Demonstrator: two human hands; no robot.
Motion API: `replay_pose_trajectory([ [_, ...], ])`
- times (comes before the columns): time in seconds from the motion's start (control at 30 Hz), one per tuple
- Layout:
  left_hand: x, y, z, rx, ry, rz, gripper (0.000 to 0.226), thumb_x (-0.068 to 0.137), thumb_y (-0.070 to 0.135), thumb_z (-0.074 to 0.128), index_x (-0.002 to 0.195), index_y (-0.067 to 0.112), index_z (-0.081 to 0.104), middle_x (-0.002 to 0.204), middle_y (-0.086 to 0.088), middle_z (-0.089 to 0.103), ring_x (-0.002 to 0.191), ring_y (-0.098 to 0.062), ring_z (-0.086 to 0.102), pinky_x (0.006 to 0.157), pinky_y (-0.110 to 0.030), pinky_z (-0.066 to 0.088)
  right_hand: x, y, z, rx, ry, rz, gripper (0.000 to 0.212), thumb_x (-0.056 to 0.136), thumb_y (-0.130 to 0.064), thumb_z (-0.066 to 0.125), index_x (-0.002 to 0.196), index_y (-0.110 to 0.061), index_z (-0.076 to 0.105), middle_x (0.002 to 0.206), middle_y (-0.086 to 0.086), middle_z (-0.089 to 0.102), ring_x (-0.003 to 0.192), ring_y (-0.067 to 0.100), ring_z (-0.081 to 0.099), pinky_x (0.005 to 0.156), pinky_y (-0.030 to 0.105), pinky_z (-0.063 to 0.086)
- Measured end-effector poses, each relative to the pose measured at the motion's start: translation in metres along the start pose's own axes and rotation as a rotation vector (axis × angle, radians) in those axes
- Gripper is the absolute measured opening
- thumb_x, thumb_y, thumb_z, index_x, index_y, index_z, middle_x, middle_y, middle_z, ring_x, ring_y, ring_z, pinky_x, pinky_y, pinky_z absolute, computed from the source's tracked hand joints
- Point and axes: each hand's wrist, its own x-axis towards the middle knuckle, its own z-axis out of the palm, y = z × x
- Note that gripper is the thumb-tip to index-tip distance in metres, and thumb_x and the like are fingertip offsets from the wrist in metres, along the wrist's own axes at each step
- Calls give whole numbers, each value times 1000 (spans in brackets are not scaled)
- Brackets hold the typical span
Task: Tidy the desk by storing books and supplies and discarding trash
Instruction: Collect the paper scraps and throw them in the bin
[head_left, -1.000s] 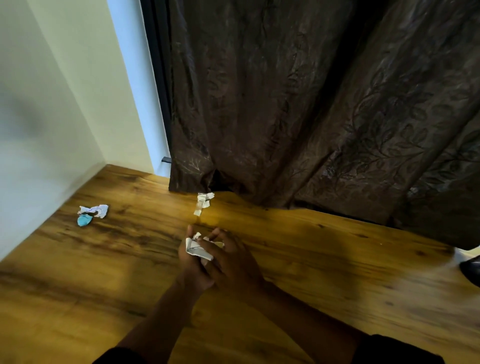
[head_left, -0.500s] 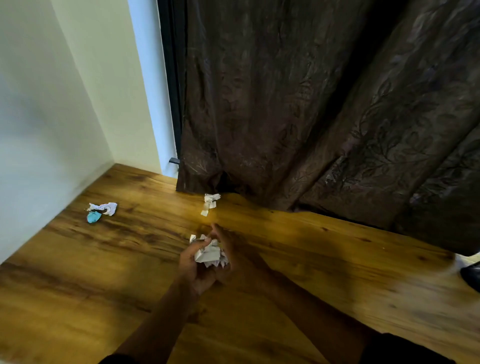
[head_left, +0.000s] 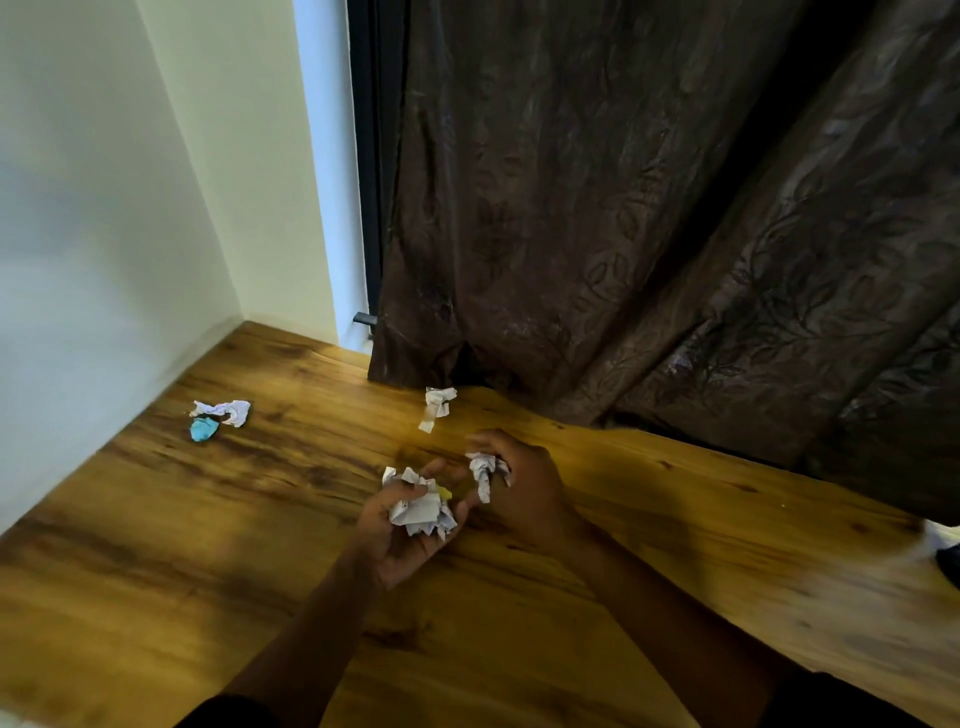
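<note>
Holding trash in both hands over the wooden desk (head_left: 649, 519). Left hand (head_left: 400, 530) is palm-up, fingers curled around a wad of crumpled white paper (head_left: 418, 506); a bit of yellow shows at the wad's right edge, can't tell what it is. Right hand (head_left: 524, 488) sits just beside the left, fingers closed around a smaller crumpled paper scrap (head_left: 485, 470), with a strip of it hanging out below the fingers. The two hands nearly touch at the fingertips; both sit low over the desktop, can't tell if they rest on it.

Loose trash on the desk:
- twisted white paper scrap (head_left: 438, 408) beyond the hands, near the back edge, just in front of the curtain hem
- white crumpled piece (head_left: 223, 410) far left, near the wall, with a small teal piece (head_left: 202, 429) touching it on the near side

Brown patterned curtain (head_left: 649, 208) hangs behind the desk, covering most of the back. Pale wall (head_left: 104, 208) at left forms a corner with the desk. Dark sleeves are visible at the bottom of the frame. Right edge of view is blurred; something dark and something white there, not identifiable.
</note>
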Motion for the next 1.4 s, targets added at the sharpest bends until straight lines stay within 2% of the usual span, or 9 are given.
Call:
replay_pose_trajectory([
  [0.13,3,7,5,39,-9,35,28,93,14,55,114,-2,66,94,-21,72,75,-35,74,73,-49,63,7,-22,13,36,139,-89,44,86,1,65,121,-25,71,116,-9,74,106,4,68,92,21,54],
  [0.23,12,11,2,97,-49,22,49,91,31,66,131,1,62,127,-24,67,107,-37,71,90,-50,60,7,-33,37,-11,141,-145,40,91,-2,61,127,-17,70,125,-1,72,113,12,66,98,28,53],
  [0.33,15,16,2,160,-85,19,56,85,48,78,122,8,65,118,-17,70,107,-31,70,90,-46,59,2,-38,63,-62,47,-144,40,100,-13,52,138,-12,63,139,6,63,126,18,59,110,33,47],
  [0.5,13,25,0,151,-167,-31,66,99,62,42,113,4,68,114,-15,69,105,-27,70,96,-38,55,-9,-35,85,-209,-73,-157,63,99,-34,25,153,-9,43,157,11,45,147,23,39,126,37,21],
  [0.7,15,32,-8,196,-213,-36,40,103,38,47,107,4,69,105,-17,74,93,-28,75,80,-38,63,-4,-29,87,-247,-167,-230,65,88,-24,50,152,-28,40,157,-2,43,152,14,27,127,50,1],
  [0.9,25,48,-25,164,-194,-27,27,99,24,59,110,0,66,110,-22,71,100,-31,73,91,-43,58,13,-20,85,-2,-245,-92,65,83,-33,47,148,-26,48,151,-1,49,143,17,38,118,42,32],
  [1.03,25,63,-27,129,-95,-18,21,104,9,49,88,4,61,68,-9,70,60,-14,72,81,-33,63,40,-13,83,-57,-46,58,47,96,-36,46,140,-23,57,140,1,58,131,17,48,108,39,43],
  [1.2,32,78,-47,102,21,14,16,92,12,68,107,15,66,111,-9,66,90,-20,73,72,-33,61,89,8,92,-353,-138,146,61,99,-39,53,156,-35,33,163,4,27,148,27,27,117,43,35],
  [1.4,15,81,-42,197,37,62,30,90,16,70,120,11,65,105,-7,74,86,-19,75,77,-35,62,130,25,92,-540,-319,166,61,99,-43,55,156,-41,31,168,5,17,147,32,33,109,43,41],
])
